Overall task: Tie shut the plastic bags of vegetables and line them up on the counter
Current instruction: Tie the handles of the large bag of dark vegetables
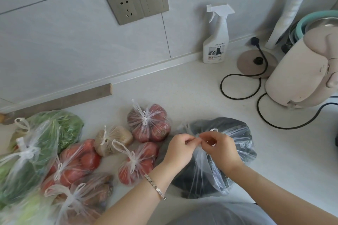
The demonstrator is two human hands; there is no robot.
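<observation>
A clear plastic bag of dark vegetables (236,133) lies on the pale counter (182,89) in front of me. My left hand (178,149) and my right hand (218,149) meet above it, each pinching a handle strip of this bag at its gathered neck. To the left lie tied bags: red tomatoes (149,124), a second tomato bag (139,162), a third (76,162), a brown potato bag (114,139), leafy greens (54,129) and brown roots (91,193).
A white spray bottle (214,40) stands against the wall. At right are a beige kettle (301,71), its round base (256,64) and a looping black cord (243,85). A wall socket (124,6) sits above the counter.
</observation>
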